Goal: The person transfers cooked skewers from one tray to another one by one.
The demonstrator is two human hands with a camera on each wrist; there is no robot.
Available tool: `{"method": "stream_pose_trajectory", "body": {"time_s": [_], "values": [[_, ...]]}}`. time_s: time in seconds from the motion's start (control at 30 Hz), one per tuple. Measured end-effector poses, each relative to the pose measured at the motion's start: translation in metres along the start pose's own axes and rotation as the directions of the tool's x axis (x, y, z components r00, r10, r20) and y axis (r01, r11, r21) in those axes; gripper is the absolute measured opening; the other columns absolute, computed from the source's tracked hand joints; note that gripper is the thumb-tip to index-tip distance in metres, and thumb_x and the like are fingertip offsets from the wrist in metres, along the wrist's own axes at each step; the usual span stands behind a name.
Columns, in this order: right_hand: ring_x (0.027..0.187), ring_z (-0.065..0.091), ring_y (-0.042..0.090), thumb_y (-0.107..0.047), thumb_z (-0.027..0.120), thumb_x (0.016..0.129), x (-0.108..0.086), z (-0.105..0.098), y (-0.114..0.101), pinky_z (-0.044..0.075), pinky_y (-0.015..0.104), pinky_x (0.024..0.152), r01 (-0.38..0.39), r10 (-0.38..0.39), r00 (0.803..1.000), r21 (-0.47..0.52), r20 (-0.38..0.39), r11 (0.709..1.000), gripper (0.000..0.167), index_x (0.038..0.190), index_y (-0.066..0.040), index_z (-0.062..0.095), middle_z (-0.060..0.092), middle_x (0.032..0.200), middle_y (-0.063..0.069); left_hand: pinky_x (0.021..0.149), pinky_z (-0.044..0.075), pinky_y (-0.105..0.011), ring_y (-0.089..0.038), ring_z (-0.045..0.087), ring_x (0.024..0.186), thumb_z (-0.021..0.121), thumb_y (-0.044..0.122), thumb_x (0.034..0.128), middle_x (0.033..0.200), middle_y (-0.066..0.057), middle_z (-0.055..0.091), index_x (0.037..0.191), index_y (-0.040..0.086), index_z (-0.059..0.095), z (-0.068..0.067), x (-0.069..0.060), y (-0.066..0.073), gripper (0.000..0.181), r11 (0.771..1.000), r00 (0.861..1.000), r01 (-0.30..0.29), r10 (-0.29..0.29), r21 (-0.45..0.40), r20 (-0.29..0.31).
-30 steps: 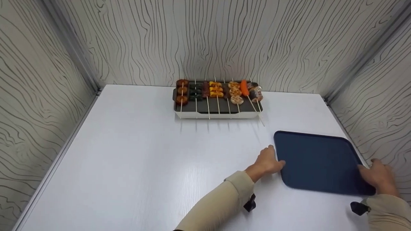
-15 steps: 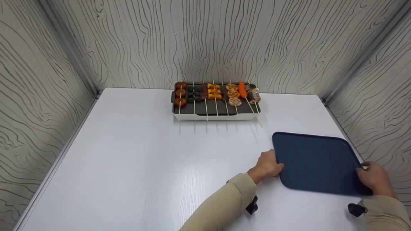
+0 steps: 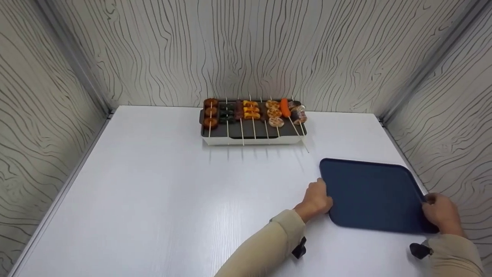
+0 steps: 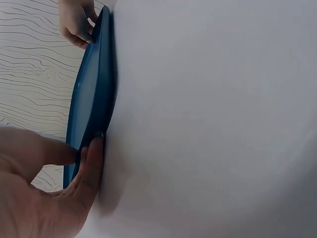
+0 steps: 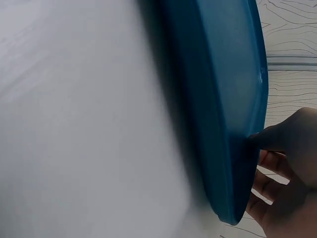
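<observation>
A dark blue rectangular tray (image 3: pixel 374 196) with a raised rim lies at the right of the white table. My left hand (image 3: pixel 316 199) pinches its left rim, thumb over the edge and fingers against the outer side, as the left wrist view shows of the left hand (image 4: pixel 54 183). On the opposite side my right hand (image 3: pixel 442 212) grips the right rim. In the right wrist view the thumb of the right hand (image 5: pixel 292 158) is on the tray's (image 5: pixel 237 74) inner edge, with the fingers beneath or outside it. Nothing lies on the tray.
A dark-topped grill (image 3: pixel 253 133) with a white base stands against the back wall, holding several skewers of food. One skewer, with an orange sausage (image 3: pixel 285 107), sticks out past the front edge. A patterned side wall (image 3: pixel 457 146) rises close to the right hand.
Both hands have closed round the tray's rims. In the head view the tray, hands and grill all sit slightly further left, mostly as the view turned.
</observation>
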State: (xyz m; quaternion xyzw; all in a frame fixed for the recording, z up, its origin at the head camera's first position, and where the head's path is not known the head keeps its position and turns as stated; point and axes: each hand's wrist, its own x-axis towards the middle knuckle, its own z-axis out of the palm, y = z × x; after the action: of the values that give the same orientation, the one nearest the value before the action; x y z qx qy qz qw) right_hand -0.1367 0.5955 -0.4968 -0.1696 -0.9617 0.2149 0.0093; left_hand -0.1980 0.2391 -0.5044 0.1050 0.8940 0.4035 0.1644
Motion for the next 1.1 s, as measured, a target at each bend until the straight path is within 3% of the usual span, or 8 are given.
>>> {"method": "stream_pose_trajectory", "body": {"time_s": [0.13,0.3,0.53,0.83,1.1], "values": [[0.097,0.055,0.052,-0.005,0.05,0.094,-0.003,-0.001,-0.005,0.044,0.053,0.078,-0.023,0.023,1.0,0.01,-0.006,1.0,0.04,0.122,0.024,0.05,0.056,0.106,0.039,0.098,0.05,-0.026,-0.012,0.062,0.114,0.068,0.004,0.0898,0.13,-0.015,0.066,0.145,-0.001,0.05,-0.002,-0.001,-0.001,0.058,1.0,1.0,0.0,0.001,-0.013,0.017],[0.1,0.053,0.055,-0.005,0.051,0.093,-0.005,-0.006,-0.017,0.043,0.059,0.082,-0.011,0.011,0.999,0.002,-0.043,1.0,0.04,0.122,0.022,0.052,0.057,0.109,0.04,0.097,0.05,-0.026,-0.014,0.063,0.113,0.066,0.002,0.0893,0.123,-0.016,0.067,0.14,-0.003,0.053,-0.009,-0.002,-0.008,0.052,0.999,0.999,-0.049,0.049,-0.025,0.008],[0.1,0.054,0.058,-0.003,0.053,0.09,-0.005,-0.013,-0.035,0.043,0.063,0.081,0.088,-0.091,0.991,-0.031,-0.1,0.996,0.035,0.116,0.021,0.058,0.061,0.107,0.039,0.083,0.052,-0.027,-0.012,0.059,0.088,0.065,-0.002,0.0863,0.105,-0.013,0.068,0.118,0.001,0.059,-0.027,-0.003,-0.019,0.032,0.997,0.998,-0.068,0.068,-0.046,0.0],[0.092,0.061,0.053,0.0,0.056,0.092,-0.005,-0.009,-0.059,0.047,0.046,0.071,0.156,-0.155,0.985,0.0,-0.079,0.988,0.03,0.112,0.022,0.061,0.064,0.102,0.038,0.075,0.05,-0.029,-0.013,0.05,0.079,0.063,-0.004,0.0831,0.094,-0.011,0.066,0.107,-0.001,0.06,-0.053,-0.007,-0.039,0.025,0.987,0.987,-0.158,0.157,-0.041,-0.032],[0.081,0.066,0.026,0.001,0.058,0.092,-0.004,0.0,-0.077,0.047,0.029,0.062,0.199,-0.196,0.979,0.061,-0.051,0.978,0.03,0.114,0.022,0.061,0.065,0.104,0.036,0.072,0.048,-0.029,-0.014,0.049,0.078,0.061,-0.003,0.0847,0.093,-0.012,0.064,0.105,-0.002,0.058,-0.079,-0.015,-0.054,0.02,0.979,0.98,-0.197,0.196,-0.049,-0.038]]}}
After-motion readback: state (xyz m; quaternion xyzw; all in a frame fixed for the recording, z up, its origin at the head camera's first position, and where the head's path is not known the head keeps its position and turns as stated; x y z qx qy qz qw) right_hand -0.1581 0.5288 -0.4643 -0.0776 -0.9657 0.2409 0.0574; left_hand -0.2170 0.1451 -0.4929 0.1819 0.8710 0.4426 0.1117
